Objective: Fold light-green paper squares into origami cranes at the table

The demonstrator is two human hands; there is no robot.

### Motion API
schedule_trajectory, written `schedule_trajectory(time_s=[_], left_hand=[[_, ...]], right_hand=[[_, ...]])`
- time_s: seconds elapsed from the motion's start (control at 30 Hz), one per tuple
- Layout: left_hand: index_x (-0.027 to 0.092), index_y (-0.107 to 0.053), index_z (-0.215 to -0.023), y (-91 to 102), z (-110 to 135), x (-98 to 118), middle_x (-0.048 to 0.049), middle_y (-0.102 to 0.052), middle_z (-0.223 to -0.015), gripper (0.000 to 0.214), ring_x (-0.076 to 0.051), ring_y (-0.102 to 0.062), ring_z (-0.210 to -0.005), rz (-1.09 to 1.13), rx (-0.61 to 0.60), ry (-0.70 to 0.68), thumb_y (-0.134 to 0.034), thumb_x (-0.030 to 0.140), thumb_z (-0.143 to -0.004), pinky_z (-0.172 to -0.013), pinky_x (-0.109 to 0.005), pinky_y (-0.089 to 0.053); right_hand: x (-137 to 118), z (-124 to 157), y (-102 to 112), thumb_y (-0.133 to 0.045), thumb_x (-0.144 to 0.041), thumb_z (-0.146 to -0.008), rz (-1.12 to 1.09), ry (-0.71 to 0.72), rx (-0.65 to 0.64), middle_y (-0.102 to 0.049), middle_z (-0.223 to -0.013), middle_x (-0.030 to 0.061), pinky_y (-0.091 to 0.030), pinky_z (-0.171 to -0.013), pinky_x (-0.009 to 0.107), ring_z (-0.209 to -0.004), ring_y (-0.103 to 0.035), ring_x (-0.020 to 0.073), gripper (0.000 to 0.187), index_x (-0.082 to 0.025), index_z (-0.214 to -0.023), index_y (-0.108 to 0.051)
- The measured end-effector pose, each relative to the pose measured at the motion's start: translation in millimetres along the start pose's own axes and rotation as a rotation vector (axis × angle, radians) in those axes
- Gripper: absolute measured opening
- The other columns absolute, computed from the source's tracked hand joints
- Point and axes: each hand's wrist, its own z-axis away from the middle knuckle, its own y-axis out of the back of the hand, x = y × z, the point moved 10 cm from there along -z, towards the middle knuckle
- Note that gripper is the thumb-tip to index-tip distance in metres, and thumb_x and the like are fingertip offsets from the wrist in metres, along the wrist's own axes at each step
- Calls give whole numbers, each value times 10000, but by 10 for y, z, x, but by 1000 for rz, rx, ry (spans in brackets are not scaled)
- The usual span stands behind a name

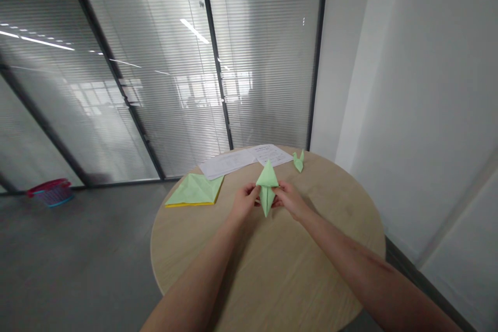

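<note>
A pale green folded paper piece, kite-shaped with points up and down, is held over the round wooden table. My left hand pinches its left side and my right hand pinches its right side, fingers closed on the paper. Both forearms reach in from the bottom of the view.
A stack of green paper sheets lies at the table's left rim. White printed sheets lie at the far edge, with a small finished green paper figure beside them. A pink and blue basket stands on the floor by the glass wall.
</note>
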Motion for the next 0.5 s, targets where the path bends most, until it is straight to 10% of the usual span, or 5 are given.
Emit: schedule_trajectory(time_s=[0.5], left_hand=[[143, -608, -930, 108, -23, 40, -31, -615, -727, 382, -152, -581, -618, 20, 104, -62, -607, 484, -757, -507, -260, -493]], right_hand=[[117, -23, -48, -526, -307, -840, 55, -30, -63, -678, -738, 30, -542, -530, 266, -555, -643, 146, 186, -169, -955, -571]])
